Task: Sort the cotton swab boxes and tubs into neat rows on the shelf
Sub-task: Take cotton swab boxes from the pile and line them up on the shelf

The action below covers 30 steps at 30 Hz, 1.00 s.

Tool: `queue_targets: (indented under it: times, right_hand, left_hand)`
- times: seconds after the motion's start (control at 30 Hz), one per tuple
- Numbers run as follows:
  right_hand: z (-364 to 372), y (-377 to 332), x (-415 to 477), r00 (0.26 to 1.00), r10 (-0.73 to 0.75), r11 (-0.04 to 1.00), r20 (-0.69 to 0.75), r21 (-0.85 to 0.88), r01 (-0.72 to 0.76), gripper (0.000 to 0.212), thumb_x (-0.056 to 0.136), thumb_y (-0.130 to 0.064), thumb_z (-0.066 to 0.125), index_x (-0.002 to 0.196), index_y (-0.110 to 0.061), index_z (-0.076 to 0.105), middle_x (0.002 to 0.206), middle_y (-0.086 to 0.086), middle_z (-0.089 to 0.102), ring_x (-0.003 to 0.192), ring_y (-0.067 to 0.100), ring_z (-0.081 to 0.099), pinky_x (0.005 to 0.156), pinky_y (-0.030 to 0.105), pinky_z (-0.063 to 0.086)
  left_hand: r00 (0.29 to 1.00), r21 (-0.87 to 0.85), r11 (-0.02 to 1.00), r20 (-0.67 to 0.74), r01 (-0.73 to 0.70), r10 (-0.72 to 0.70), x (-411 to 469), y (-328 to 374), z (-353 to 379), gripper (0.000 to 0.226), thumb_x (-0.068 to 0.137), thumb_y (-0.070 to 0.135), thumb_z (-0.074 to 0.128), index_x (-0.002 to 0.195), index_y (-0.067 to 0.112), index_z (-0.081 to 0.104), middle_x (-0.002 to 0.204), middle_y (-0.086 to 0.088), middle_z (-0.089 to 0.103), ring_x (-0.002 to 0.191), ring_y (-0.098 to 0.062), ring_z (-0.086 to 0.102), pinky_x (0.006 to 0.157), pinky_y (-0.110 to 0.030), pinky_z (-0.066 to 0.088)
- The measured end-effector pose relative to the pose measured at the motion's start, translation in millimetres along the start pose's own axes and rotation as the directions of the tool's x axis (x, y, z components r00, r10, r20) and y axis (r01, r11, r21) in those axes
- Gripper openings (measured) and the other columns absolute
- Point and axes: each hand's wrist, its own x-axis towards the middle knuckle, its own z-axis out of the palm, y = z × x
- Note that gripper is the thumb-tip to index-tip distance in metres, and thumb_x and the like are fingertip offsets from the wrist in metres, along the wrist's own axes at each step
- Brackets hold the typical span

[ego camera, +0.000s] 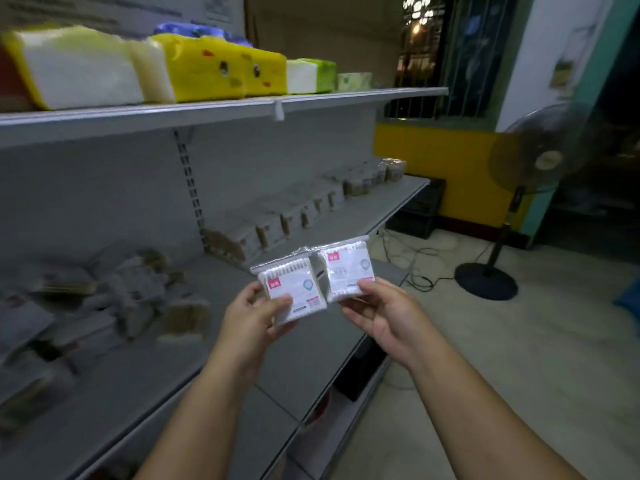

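I hold two clear packs of cotton swabs side by side above the front edge of the grey shelf [166,368]. My left hand [251,317] grips the left pack [294,287], thumb on its front. My right hand [377,310] pinches the right pack [346,268] from below, thumb on its lower corner. Both packs have a small pink label and stand roughly upright. A row of swab boxes [277,223] runs along the shelf's back toward the right, ending in round tubs [377,176]. A loose, blurred heap of swab packs [114,296] lies at the left.
The upper shelf [221,110] carries yellow, white and green tissue packs [204,71]. A standing fan [519,188] is on the tiled floor at right, with cables [412,261] and a dark crate [419,209] beyond the shelf's end.
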Motion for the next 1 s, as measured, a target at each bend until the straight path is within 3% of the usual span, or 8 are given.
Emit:
queue_targets:
  times: [0.23, 0.37, 0.53, 0.6, 0.77, 0.87, 1.0]
  right_hand:
    - [-63, -38, 64, 0.996, -0.041, 0.997, -0.08, -0.063, 0.036, 0.022, 0.089, -0.005, 0.053, 0.107, -0.014, 0.063, 0.095, 0.009, 0.073, 0.084, 0.02, 0.069, 0.062, 0.026, 0.054]
    - [-90, -66, 123, 0.987, -0.07, 0.993, -0.145, -0.107, 0.054, 0.028, 0.087, 0.003, 0.052, 0.11, -0.01, 0.06, 0.097, 0.012, 0.071, 0.085, 0.023, 0.066, 0.07, 0.029, 0.054]
    - [-100, -105, 207, 0.982, -0.083, 0.981, -0.171, -0.186, 0.051, 0.029, 0.085, 0.008, 0.051, 0.106, -0.01, 0.059, 0.095, 0.012, 0.071, 0.091, 0.026, 0.065, 0.078, 0.034, 0.052]
    - [-101, -115, 238, 0.982, -0.086, 0.978, -0.171, -0.201, 0.051, 0.026, 0.085, 0.007, 0.052, 0.103, -0.01, 0.06, 0.095, 0.011, 0.07, 0.089, 0.026, 0.064, 0.078, 0.034, 0.051]
    - [-102, -115, 303, 0.991, -0.016, 0.983, -0.135, -0.185, -0.009, 0.025, 0.086, 0.005, 0.053, 0.106, -0.009, 0.06, 0.099, 0.015, 0.068, 0.086, 0.026, 0.065, 0.077, 0.033, 0.054]
    - [-96, -110, 337, 0.997, 0.035, 0.978, -0.067, -0.203, -0.048, 0.025, 0.085, 0.006, 0.054, 0.105, -0.009, 0.059, 0.098, 0.014, 0.07, 0.088, 0.026, 0.066, 0.075, 0.033, 0.055]
    - [-85, -98, 372, 0.991, 0.118, 0.969, 0.058, -0.226, -0.102, 0.026, 0.083, 0.008, 0.051, 0.099, -0.011, 0.059, 0.093, 0.01, 0.069, 0.083, 0.023, 0.064, 0.071, 0.031, 0.052]
  left_hand:
    - [1.0, -0.028, 1.0, 0.006, -0.004, 0.005, 96, -32, 73, 0.031, 0.085, -0.003, 0.057, 0.111, 0.014, 0.055, 0.099, -0.007, 0.07, 0.076, -0.017, 0.07, 0.059, -0.028, 0.055]
    - [0.999, -0.059, 0.998, 0.037, 0.029, -0.027, 167, -53, 120, 0.028, 0.08, -0.001, 0.058, 0.101, 0.018, 0.057, 0.095, -0.004, 0.07, 0.078, -0.018, 0.069, 0.059, -0.028, 0.053]
    - [0.996, -0.067, 0.995, 0.041, 0.077, -0.074, 254, -62, 159, 0.036, 0.083, -0.007, 0.048, 0.113, 0.01, 0.056, 0.099, -0.006, 0.068, 0.082, -0.02, 0.069, 0.068, -0.033, 0.056]
    - [0.997, -0.077, 0.994, 0.04, 0.075, -0.072, 284, -58, 168, 0.034, 0.083, -0.008, 0.048, 0.108, 0.012, 0.057, 0.098, -0.006, 0.068, 0.075, -0.016, 0.071, 0.06, -0.028, 0.055]
    - [0.996, -0.048, 0.997, -0.066, 0.064, -0.067, 328, -59, 165, 0.025, 0.085, -0.004, 0.054, 0.097, 0.018, 0.059, 0.096, -0.005, 0.068, 0.083, -0.02, 0.067, 0.064, -0.03, 0.052]
    - [0.985, -0.045, 0.998, -0.162, 0.047, -0.054, 342, -56, 150, 0.028, 0.086, -0.004, 0.055, 0.106, 0.015, 0.059, 0.102, -0.006, 0.066, 0.091, -0.025, 0.065, 0.069, -0.033, 0.053]
    - [0.971, -0.006, 1.0, -0.237, -0.028, 0.025, 345, -48, 135, 0.026, 0.088, -0.006, 0.054, 0.103, 0.015, 0.059, 0.096, -0.003, 0.067, 0.084, -0.017, 0.064, 0.068, -0.03, 0.054]
